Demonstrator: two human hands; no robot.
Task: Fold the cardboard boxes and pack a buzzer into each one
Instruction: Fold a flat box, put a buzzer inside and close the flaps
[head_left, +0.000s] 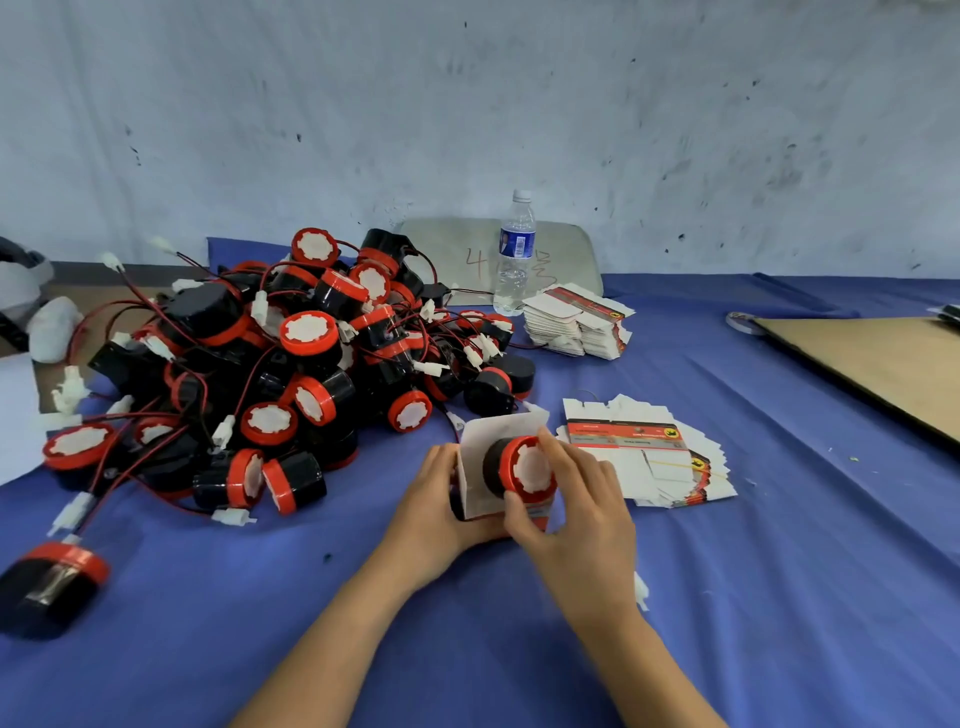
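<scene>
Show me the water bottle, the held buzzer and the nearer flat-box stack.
water bottle (518, 243): head view, blue label.
held buzzer (531, 467): head view, white face.
nearer flat-box stack (623, 434): head view, top box's red band.

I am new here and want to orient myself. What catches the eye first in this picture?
First, the big tangled pile of black-and-red buzzers, left of centre on the blue cloth. At front centre, the left hand holds a white box while the right hand grips a buzzer at its open end. Just right of the hands lie flat boxes; a water bottle stands behind.
</scene>
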